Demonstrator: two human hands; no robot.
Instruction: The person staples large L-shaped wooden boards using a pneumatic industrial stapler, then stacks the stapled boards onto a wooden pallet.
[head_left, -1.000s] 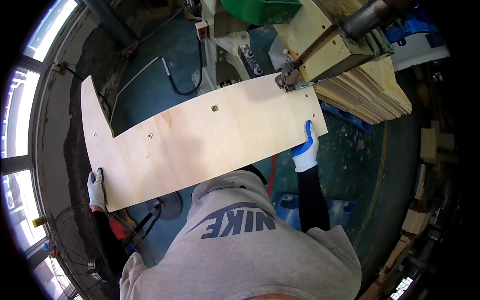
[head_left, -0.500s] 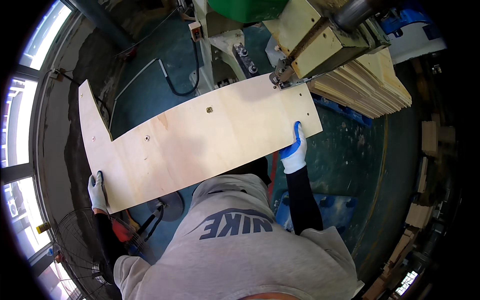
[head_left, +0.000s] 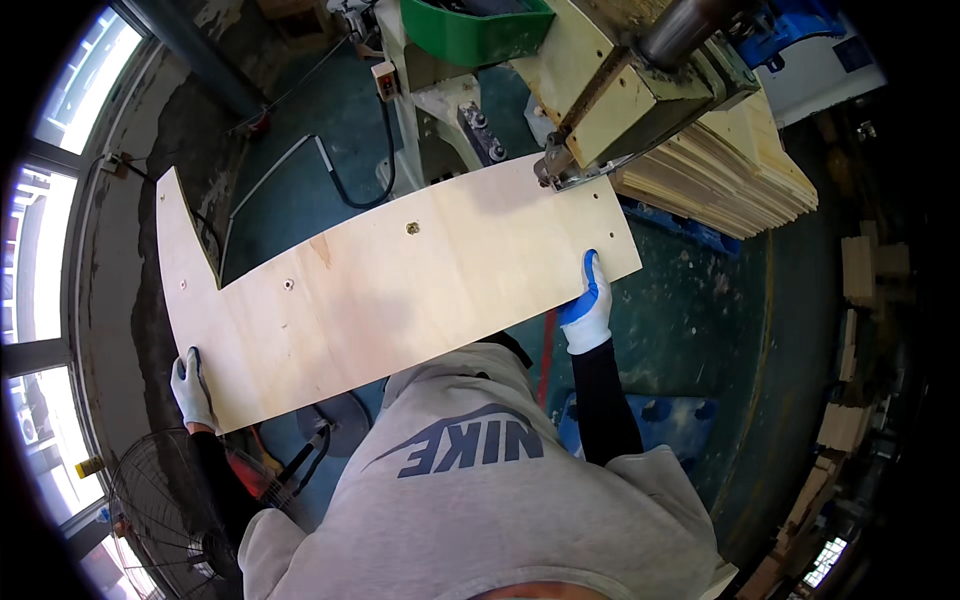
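Observation:
A large pale plywood panel [head_left: 340, 300], with an angular notch at its upper left, spans the space before me. Small holes and metal inserts dot its face. Gloved in white and blue, my left hand [head_left: 191, 388] grips its lower left edge, thumb on top and fingers hidden beneath. My right hand [head_left: 588, 308], in the same kind of glove, clasps the near right edge with the thumb on top. The panel's far right edge lies under the head of a cream-coloured machine [head_left: 640, 120]; whether they touch I cannot tell.
Behind the machine, at right, a stack of plywood panels [head_left: 720, 170] rests on a blue pallet. A green bin [head_left: 475, 35] is mounted at the top. At lower left stands a wire-caged fan [head_left: 165, 500]. Another blue pallet [head_left: 675, 430] lies on the floor at right.
The panel and both hands have shifted slightly nearer to me in the view, and the machine appears a little further left. Both hands keep their hold.

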